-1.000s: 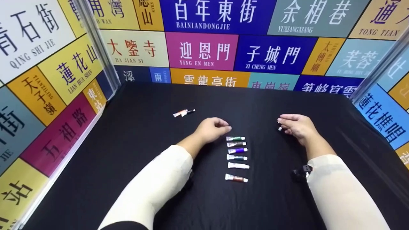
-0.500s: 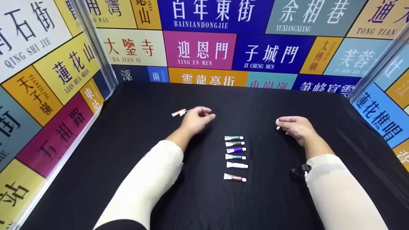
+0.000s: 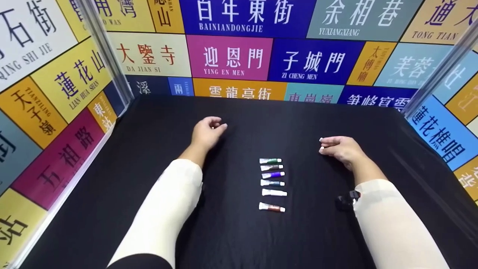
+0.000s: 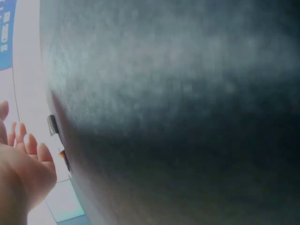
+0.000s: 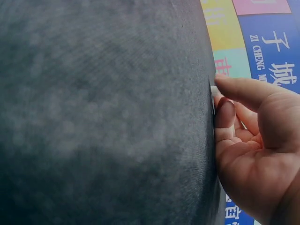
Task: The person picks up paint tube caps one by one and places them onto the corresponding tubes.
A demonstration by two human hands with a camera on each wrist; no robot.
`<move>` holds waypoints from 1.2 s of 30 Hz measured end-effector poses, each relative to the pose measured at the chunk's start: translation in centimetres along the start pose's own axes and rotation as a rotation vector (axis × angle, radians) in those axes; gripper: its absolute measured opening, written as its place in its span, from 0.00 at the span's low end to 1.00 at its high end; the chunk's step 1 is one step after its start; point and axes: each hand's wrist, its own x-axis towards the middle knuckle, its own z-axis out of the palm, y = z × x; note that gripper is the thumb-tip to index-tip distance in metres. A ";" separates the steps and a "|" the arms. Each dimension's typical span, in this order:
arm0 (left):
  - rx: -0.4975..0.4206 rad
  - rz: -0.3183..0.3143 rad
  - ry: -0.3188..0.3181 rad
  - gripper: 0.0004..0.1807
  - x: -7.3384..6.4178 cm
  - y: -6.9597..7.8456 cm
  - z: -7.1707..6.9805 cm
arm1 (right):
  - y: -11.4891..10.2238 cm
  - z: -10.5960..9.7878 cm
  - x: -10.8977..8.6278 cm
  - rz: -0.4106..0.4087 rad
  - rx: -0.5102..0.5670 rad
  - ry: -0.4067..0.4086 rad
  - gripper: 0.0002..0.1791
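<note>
My left hand [image 3: 209,132] is at the back left of the black-covered table, its fingers loosely bent. Two small paint tubes lie just beyond its fingers in the left wrist view: one with a dark end [image 4: 52,125], the other with an orange part [image 4: 62,153]. In the head view this hand hides most of them. To the right, my right hand [image 3: 341,149] pinches a small white-ended item [image 5: 214,90], mostly hidden by the fingers; it looks like a paint tube. White tips show at two fingertips in the head view.
Between the hands, several paint tubes lie in a column, from green [image 3: 270,160] through purple [image 3: 273,174] and white [image 3: 274,192] to red-brown [image 3: 272,207]. Sign-printed panels [image 3: 227,58] wall the black tabletop [image 3: 231,231] at the back and sides.
My left hand has moved left and back from near the green tube to the two separate tubes, now covering them. The right hand stays nearly in place, its fingers shifting slightly.
</note>
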 end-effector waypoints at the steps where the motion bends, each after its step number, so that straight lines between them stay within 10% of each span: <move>1: 0.002 -0.002 0.003 0.24 0.1 -0.1 -0.1 | 0.0 0.1 -0.1 -0.005 -0.025 0.008 0.34; 19: 0.097 -0.056 -0.011 0.25 1.0 -0.9 -0.7 | -0.5 0.5 -0.5 -0.050 -0.338 0.069 0.21; 36: 0.240 -0.064 -0.069 0.21 1.5 -1.1 -0.7 | -0.3 0.4 -0.9 -0.033 -0.133 0.068 0.25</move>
